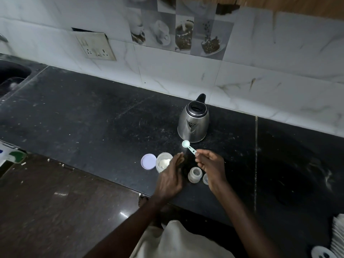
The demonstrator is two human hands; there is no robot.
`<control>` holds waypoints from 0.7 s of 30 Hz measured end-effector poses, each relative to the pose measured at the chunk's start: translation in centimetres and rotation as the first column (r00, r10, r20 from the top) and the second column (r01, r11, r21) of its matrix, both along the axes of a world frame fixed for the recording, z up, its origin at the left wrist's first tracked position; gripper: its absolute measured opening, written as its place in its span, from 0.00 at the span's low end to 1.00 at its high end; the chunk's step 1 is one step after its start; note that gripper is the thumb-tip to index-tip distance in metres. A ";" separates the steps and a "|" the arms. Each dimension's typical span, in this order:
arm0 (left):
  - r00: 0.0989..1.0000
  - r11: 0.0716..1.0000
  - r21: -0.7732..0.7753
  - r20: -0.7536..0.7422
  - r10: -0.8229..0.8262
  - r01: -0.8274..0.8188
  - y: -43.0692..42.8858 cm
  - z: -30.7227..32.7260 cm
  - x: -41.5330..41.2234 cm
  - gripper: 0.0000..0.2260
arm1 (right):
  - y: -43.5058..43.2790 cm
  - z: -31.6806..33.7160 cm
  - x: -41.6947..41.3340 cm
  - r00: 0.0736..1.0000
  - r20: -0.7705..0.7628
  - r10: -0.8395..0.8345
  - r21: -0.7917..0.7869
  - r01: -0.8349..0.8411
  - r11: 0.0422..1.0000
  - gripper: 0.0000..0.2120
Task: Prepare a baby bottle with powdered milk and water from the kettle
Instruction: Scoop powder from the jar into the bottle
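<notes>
From the head view, the right hand (pixel 210 166) pinches the near end of a pale blue-green plastic measuring scoop (pixel 189 147) between thumb and fingertips. The scoop's long axis runs from the hand toward the far left, with its round bowl raised just in front of the stainless steel electric kettle (pixel 193 121). Whether the bowl holds powder is too washed out to tell.

The small translucent tub of white milk powder (pixel 163 162) stands on the dark stone surface (pixel 93 118), to the near left of the scoop's bowl. Its lilac round lid (pixel 148 161) lies flat just beside it on the left. The left hand (pixel 172 175) is released with its fingers straight, and it lies against the tub's right side. Blur hides whether it touches the tub.

The clear, uncapped baby bottle (pixel 194 175) stands nearer than the scoop, between the two hands and just left of the right wrist. A second clear piece (pixel 205 178) is half hidden behind that wrist.

The right hand carries the tool, so I judge that the coming move depends on swinging the bowl back toward the near left. The tub and the bottle mouth both lie on that side.
</notes>
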State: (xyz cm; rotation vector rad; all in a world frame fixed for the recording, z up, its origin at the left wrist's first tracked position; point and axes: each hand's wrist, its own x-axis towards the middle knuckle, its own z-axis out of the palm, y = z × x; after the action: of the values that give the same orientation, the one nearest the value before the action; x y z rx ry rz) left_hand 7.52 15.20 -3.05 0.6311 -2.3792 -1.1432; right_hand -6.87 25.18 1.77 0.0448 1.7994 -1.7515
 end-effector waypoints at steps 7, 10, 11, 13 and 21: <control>0.936 0.936 -0.021 -0.012 0.352 -0.353 -5.1 1.0 0.7 0.27 | -4.4 -0.6 2.4 0.926 -0.280 0.254 0.268 -0.178 0.947 0.07; 0.876 0.884 0.010 0.146 0.460 -0.467 -6.9 1.1 1.0 0.29 | -5.7 -0.7 3.8 0.757 -0.478 0.446 0.450 -0.225 0.864 0.06; 0.859 0.874 0.015 0.198 0.473 -0.485 -7.3 1.0 1.2 0.30 | -6.0 -0.8 4.2 0.692 -0.519 0.501 0.503 -0.226 0.834 0.06; 0.843 0.870 0.020 0.258 0.472 -0.493 -7.9 0.8 1.6 0.29 | -6.7 -1.2 4.9 0.592 -0.556 0.583 0.590 -0.212 0.779 0.07; 0.847 0.844 0.163 0.266 0.461 -0.511 -5.4 -0.3 2.7 0.20 | -8.5 -2.1 6.4 0.319 -0.413 0.853 0.879 -0.107 0.465 0.10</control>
State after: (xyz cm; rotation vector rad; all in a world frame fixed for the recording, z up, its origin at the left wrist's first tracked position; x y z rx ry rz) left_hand 10.19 9.83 -3.38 1.4181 -2.0690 -1.1589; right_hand -0.43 16.66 -0.35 -1.2090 2.6325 -0.3175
